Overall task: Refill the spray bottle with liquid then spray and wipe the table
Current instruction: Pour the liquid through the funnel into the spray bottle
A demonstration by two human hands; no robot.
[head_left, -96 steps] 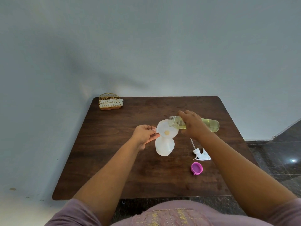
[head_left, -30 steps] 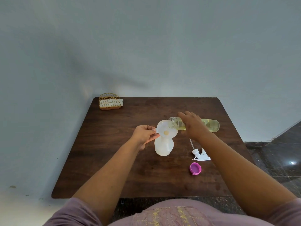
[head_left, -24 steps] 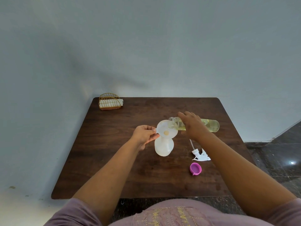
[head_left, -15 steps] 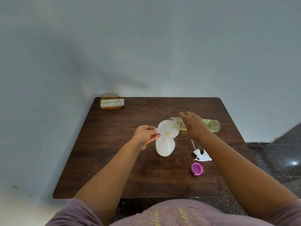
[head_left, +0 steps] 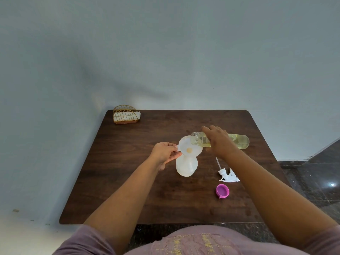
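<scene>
— Funnel (head_left: 190, 149) on top, is it? Where is the spray bottle (head_left: 186, 166)?

— Near the middle of the table (head_left: 128, 181). It stands up with the white funnel in its neck. The left hand (head_left: 164, 153) pinches the funnel's little tab, fingers shut on it.

— And the other hand?

— The right hand (head_left: 219, 141) is wrapped tight around the refill bottle (head_left: 237, 141), tipped on its side. Its open mouth sits over the funnel. Yellow liquid is inside.

— Will the spray bottle be hard to hold?

— I think it is light and thin, so it could tip or squash. Best to hold it by the neck. If liquid runs down, it may get slippery.

— What else is there?

— The white trigger head (head_left: 228, 176) and the pink cap (head_left: 222, 191) lie toward the right edge. A wire napkin holder (head_left: 125, 115) sits at the far left corner.
</scene>
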